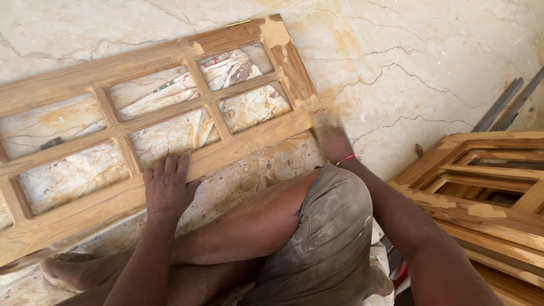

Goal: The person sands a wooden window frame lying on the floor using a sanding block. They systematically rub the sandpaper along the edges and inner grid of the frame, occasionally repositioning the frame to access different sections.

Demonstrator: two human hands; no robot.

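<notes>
A wooden window frame [73,209] with several open panes lies flat on the marble floor, patched with pale filler at its corner. My left hand [167,184] rests palm-down on its near rail, fingers spread. My right hand [328,133] is blurred at the frame's right corner, against the end of the near rail; whether it holds anything I cannot tell. A red thread circles that wrist. My bent knee in dusty grey shorts [331,226] fills the foreground.
More wooden frames [481,187] are stacked at the right. Two grey metal bars [504,105] lie beyond them. The marble floor [408,56] is streaked with sawdust. Paper scraps [226,65] show through the panes.
</notes>
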